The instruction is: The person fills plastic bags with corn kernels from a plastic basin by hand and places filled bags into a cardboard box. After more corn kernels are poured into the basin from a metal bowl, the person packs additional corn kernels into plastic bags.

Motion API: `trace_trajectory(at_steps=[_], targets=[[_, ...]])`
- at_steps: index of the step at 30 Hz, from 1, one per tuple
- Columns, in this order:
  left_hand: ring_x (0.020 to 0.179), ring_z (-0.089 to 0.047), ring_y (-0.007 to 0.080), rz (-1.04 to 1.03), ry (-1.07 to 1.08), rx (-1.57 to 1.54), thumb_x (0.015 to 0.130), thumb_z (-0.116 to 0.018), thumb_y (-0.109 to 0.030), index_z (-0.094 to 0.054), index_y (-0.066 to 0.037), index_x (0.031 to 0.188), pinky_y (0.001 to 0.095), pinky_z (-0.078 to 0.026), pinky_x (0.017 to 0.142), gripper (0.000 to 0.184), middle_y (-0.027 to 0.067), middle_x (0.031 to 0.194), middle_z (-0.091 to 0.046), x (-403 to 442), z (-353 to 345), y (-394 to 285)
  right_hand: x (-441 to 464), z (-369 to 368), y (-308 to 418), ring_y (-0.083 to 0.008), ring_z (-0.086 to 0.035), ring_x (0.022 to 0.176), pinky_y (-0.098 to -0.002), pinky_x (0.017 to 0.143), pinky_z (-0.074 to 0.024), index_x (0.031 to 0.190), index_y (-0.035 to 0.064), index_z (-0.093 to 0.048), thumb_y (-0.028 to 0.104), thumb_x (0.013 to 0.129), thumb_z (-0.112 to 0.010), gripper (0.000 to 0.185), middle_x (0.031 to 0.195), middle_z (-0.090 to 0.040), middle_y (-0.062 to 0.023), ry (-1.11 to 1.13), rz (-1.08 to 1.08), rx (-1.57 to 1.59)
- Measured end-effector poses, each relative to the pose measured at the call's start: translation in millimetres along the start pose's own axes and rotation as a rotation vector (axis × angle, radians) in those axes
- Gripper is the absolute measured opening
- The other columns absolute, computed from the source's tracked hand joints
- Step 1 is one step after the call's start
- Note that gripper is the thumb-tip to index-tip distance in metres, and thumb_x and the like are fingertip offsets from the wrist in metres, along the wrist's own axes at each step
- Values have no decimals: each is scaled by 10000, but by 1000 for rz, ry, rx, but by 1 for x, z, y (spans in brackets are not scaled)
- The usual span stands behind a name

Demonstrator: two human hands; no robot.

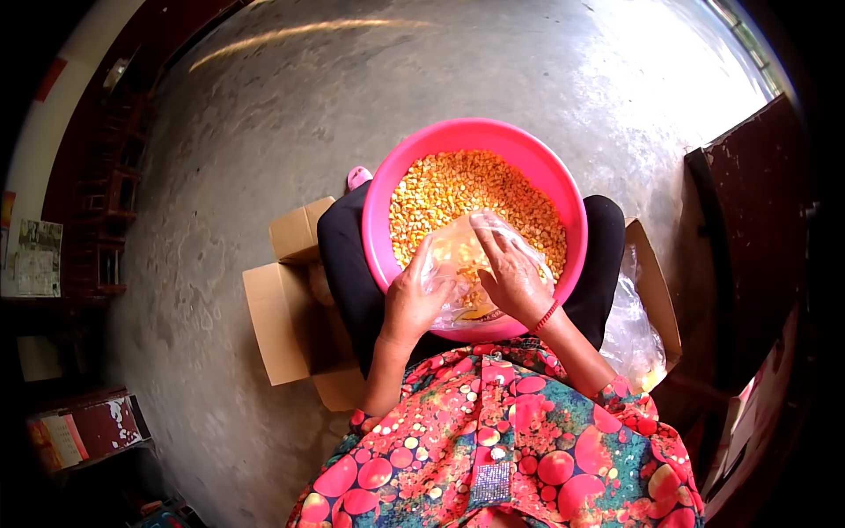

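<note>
A pink basin (pixel 576 246) full of yellow-orange corn kernels (pixel 475 180) sits between my knees. Over the near side of the kernels lies a clear plastic bag (pixel 453 242), held at its two sides. My left hand (pixel 412 301) grips the bag's left side, with the thumb pointing inward. On the other side, my right hand (pixel 518 280) has its fingers stretched along the film and its thumb bent toward the middle, with the bag between them. Some kernels show through the film; whether they are inside the bag or under it I cannot tell.
An open cardboard box (pixel 277 321) stands on the floor left of my leg. Right of my other leg, a second box (pixel 656 290) holds clear plastic (pixel 632 339). Dark wooden furniture (pixel 748 220) is at the right, and shelving (pixel 106 211) lines the left wall.
</note>
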State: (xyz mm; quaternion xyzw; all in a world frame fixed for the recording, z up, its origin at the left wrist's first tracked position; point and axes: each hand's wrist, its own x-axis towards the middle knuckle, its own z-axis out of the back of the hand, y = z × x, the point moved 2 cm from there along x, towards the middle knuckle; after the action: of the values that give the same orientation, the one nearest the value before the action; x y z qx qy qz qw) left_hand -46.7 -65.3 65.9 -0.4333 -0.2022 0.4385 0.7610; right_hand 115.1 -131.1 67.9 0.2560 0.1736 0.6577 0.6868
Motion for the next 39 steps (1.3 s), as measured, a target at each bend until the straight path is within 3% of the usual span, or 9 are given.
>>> trace_trajectory(at_steps=[8, 10, 12, 16, 22, 30, 32, 34, 39], targets=[[976, -608, 308, -83, -275, -26, 753, -651, -1, -394, -52, 1267, 365, -481, 829, 577, 194, 1062, -591, 10, 0, 7, 1, 10, 9, -410, -394, 1212, -475, 996, -313, 1376, 104, -326, 13, 711, -551, 708, 1323, -368, -286, -157, -87, -71], [968, -608, 316, -77, -331, -11, 764, -635, 7, -392, -54, 1265, 368, -482, 825, 560, 194, 1072, -584, 12, -2, 16, -7, 2, -9, -390, -505, 1078, -435, 891, -405, 1383, 117, -310, 41, 758, -557, 677, 1197, -499, -253, 206, -265, 41], [914, -613, 347, -160, -478, -36, 808, -592, -23, -475, -26, 1170, 377, -487, 779, 381, 207, 1000, -603, 11, -2, 16, -25, -9, -22, -384, -568, 955, -409, 839, -442, 1285, 102, -448, 22, 770, -526, 527, 1100, -563, -229, 20, -111, -54], [879, -584, 407, -85, -282, 112, 853, -554, -124, -536, 15, 1067, 423, -479, 720, 256, 238, 940, -606, 10, 0, 25, -38, -19, -17, -267, -547, 1062, -420, 922, -403, 890, 61, -631, 63, 771, -563, 137, 1055, -613, -102, 407, 29, 128], [828, -583, 404, -50, -250, 115, 876, -532, -142, -562, 52, 1025, 400, -479, 683, 247, 274, 868, -582, 3, 1, 12, -36, -34, 8, -297, -618, 797, -416, 708, -480, 761, 67, -565, 238, 759, -626, 181, 772, -605, -100, 442, -30, -58], [862, -519, 83, 7, -120, -766, 888, -514, -83, -517, 19, 1119, 247, -443, 776, 252, 19, 962, -577, -4, -7, -4, -16, -21, 12, -325, -614, 603, -415, 545, -486, 1103, 2, -471, 141, 802, -524, 336, 699, -601, -178, 319, -175, -113], [857, -583, 151, 28, -83, -747, 832, -588, -92, -516, 14, 1117, 269, -463, 766, 312, 87, 973, -608, -6, -6, -4, -18, -45, -13, -327, -620, 654, -413, 580, -490, 1170, 4, -452, 134, 811, -510, 387, 775, -612, -202, 289, -186, -145], [869, -623, 280, -59, -94, -79, 769, -644, -97, -540, 14, 1084, 325, -486, 754, 350, 187, 962, -619, -6, 1, -7, -22, -50, -25, -335, -619, 727, -413, 641, -492, 1182, 13, -453, 133, 821, -501, 384, 854, -604, -224, -14, 169, -205], [884, -599, 394, 60, 8, 195, 733, -590, -38, -579, 41, 1024, 379, -490, 769, 302, 258, 910, -608, -4, 5, 15, -22, -13, 7, -403, -603, 760, -487, 689, -457, 1050, 49, -557, 223, 863, -477, 267, 810, -611, -249, 622, -50, 107]])
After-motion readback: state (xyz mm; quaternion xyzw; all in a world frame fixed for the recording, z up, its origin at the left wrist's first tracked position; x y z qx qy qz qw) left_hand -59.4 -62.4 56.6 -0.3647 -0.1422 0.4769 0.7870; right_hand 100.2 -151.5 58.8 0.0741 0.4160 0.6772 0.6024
